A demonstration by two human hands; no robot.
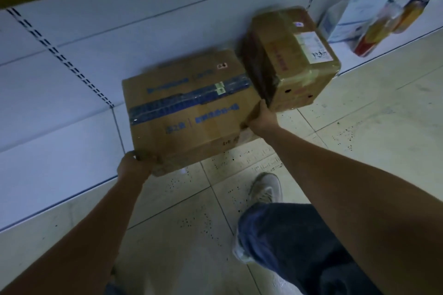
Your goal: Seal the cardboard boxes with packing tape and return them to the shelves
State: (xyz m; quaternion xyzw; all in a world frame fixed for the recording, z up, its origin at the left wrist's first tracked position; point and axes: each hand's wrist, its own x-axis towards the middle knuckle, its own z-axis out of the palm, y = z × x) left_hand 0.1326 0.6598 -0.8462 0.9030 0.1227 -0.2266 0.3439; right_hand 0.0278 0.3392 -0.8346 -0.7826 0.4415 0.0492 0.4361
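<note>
**Taped box going back on the shelf**

Step in hand, as I read it: the return-to-shelf part. The big box (pixel 189 105) already has blue tape across its top seam, so sealing looks done on this one. It's held w/ both hands: left hand (pixel 134 166) curled round the near-left bottom corner, right hand (pixel 262 118) clamped on the near-right edge, fingers tucked out of sight on the side face. The box is partly over the white shelf (pixel 60 108), near end hanging out above the tiled floor (pixel 359 132).

Just right of the big box, touching or nearly so, sits a smaller box (pixel 291 60), wrapped in clear tape, resting against the shelf's back panel. Further right of that, some cartons and bottles (pixel 374 26), blurred.

Next move prob. calls for a push inward till the big box sits fully on the shelf, w/o shoving the smaller box aside; right fingers are close to it, could get pinched.

Writing: blue printed characters on the big box, too blurred to read. Smaller box has a white shipping label and red print, also illegible. No brand I can make out.
</note>
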